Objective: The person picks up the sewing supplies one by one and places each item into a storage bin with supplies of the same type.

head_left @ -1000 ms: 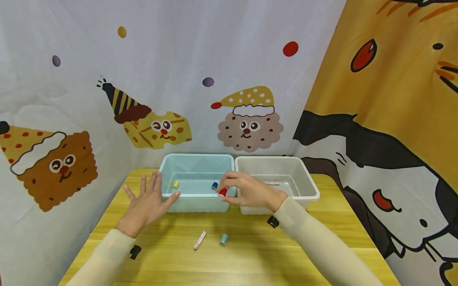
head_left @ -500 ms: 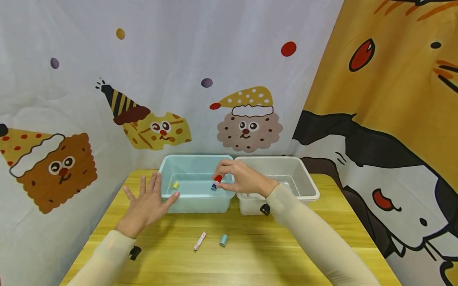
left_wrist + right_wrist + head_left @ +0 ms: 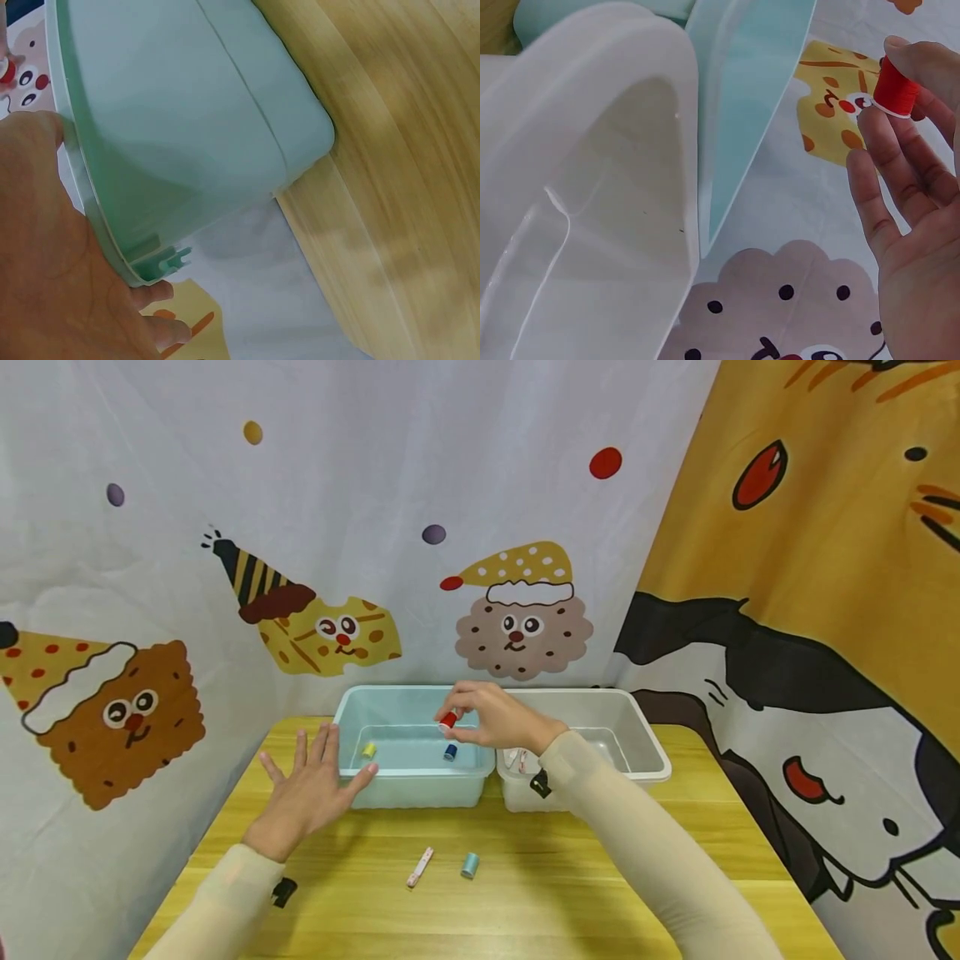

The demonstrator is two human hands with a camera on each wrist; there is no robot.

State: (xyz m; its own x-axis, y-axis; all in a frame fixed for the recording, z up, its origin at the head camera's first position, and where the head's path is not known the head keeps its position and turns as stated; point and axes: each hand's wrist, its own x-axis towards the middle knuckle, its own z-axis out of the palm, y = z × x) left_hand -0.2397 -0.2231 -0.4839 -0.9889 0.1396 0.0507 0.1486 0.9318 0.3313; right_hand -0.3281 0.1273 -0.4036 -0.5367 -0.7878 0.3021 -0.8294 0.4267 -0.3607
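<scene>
My right hand (image 3: 501,717) pinches a red thread spool (image 3: 895,88) between thumb and fingers, held above the right part of the blue bin (image 3: 408,773). Inside that bin lie a blue thread spool (image 3: 450,752) below the hand and a yellow thread spool (image 3: 369,750) to the left. My left hand (image 3: 307,793) has its fingers spread and touches the bin's left front corner; in the left wrist view its thumb lies along the rim. On the table in front are a light blue thread spool (image 3: 470,865) and a thin white, patterned strip-like item (image 3: 421,867).
A white bin (image 3: 652,774) stands against the blue bin's right side, with small pale items (image 3: 517,760) in its left part, partly hidden by the right arm. Both bins stand on a wooden table (image 3: 600,893), close to a printed cloth backdrop (image 3: 360,460).
My right hand has moved up, left and farther over the blue bin with the red thread spool. The blue spool beneath is uncovered again. My left hand has stayed in place.
</scene>
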